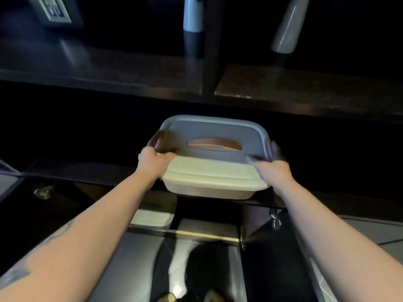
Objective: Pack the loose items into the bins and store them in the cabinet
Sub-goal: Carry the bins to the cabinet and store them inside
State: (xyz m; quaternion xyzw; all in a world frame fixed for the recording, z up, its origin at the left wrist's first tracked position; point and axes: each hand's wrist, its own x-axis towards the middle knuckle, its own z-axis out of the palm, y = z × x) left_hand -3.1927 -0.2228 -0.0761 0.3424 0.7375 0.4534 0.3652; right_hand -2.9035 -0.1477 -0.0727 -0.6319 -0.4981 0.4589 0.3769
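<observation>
A white plastic bin (214, 177) with a lid and a slot handle sits half inside a dark cabinet opening, its near end sticking out over the shelf edge. My left hand (156, 154) grips the bin's left rim, fingers curled over the corner. My right hand (271, 159) lies against the bin's right side with the fingers along the rim. The bin's contents are hidden by the lid.
The dark cabinet shelf (305, 88) above holds a white bottle (193, 15), a second pale bottle (287, 29) and a framed card (54, 9). Open glass doors with metal handles (275, 219) flank the opening below. Another pale bin (150, 216) shows on a lower level.
</observation>
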